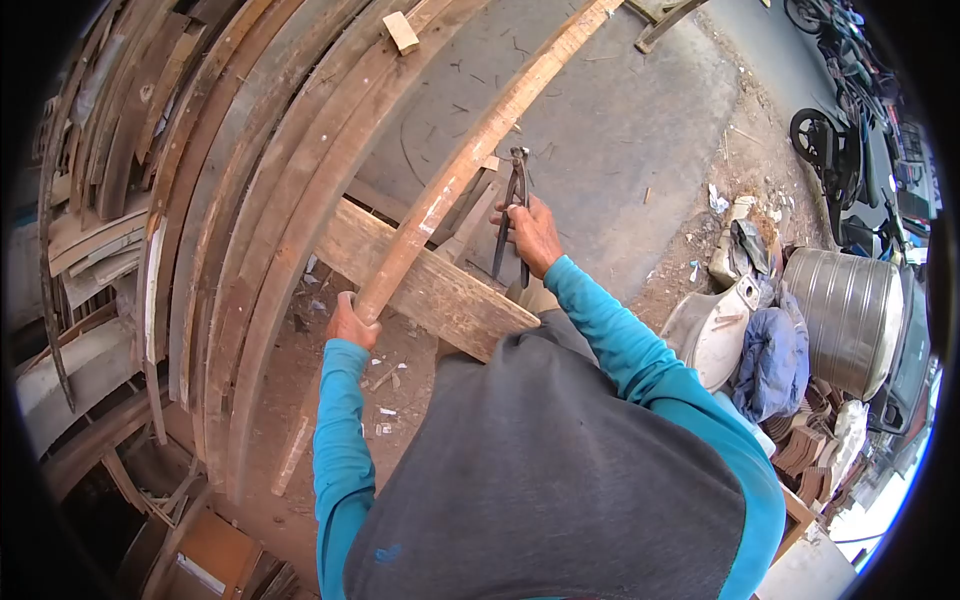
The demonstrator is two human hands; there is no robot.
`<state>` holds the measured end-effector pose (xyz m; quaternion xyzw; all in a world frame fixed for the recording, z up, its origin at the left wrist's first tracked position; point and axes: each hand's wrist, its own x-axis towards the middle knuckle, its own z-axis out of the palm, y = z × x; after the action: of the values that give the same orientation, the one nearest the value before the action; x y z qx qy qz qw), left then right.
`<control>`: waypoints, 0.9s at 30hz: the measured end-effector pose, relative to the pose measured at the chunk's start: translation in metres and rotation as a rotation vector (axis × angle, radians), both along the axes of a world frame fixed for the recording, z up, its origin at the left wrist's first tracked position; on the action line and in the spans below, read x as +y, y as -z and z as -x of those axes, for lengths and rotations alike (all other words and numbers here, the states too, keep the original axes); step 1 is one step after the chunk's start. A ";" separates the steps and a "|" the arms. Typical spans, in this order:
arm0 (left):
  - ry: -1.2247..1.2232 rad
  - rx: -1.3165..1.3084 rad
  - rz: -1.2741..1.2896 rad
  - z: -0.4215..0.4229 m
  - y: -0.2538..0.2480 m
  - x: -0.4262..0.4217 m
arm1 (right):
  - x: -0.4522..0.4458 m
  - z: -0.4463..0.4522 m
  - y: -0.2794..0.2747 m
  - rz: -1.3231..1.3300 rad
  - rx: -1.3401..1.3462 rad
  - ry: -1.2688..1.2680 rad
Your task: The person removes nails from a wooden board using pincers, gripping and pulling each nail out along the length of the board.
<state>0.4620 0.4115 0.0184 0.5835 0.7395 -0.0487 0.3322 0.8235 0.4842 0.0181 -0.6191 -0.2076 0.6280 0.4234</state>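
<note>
My left hand [352, 324] is closed round the near end of a long, narrow wooden batten [478, 150]. The batten slants up and away to the right, over a wide rough plank [432, 290] that lies crosswise in front of me. In my right hand [532, 232] is a pair of dark metal pincers [514, 190], gripped by the handles with the jaws pointing up. The pincers are to the right of the batten and apart from it. Whether the jaws hold anything is too small to tell.
Long boards [270, 200] are stacked on the left, with a small wood block [401, 33] on top. To the right are a metal drum [842, 318], a blue cloth bundle [772, 362] and a white container [710, 330]. A motorcycle [850, 165] stands farther off. Nails or scraps litter the concrete floor [620, 140].
</note>
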 end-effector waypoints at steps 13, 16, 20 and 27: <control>-0.009 0.032 -0.017 -0.004 -0.001 -0.001 | 0.029 -0.058 -0.038 -0.044 -0.321 -0.744; 0.006 0.006 -0.060 -0.003 0.001 -0.004 | 0.006 -0.056 -0.044 0.136 0.208 -0.299; 0.009 0.068 -0.115 -0.013 -0.001 -0.011 | -0.004 -0.065 -0.038 0.075 0.314 -0.150; 0.059 0.111 -0.287 -0.019 0.011 -0.030 | 0.032 -0.100 -0.064 0.082 -0.019 -0.286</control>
<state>0.4814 0.3815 0.0078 0.6427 0.7386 0.0158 0.2026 0.9231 0.5162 0.0817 -0.6058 -0.2718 0.6841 0.3020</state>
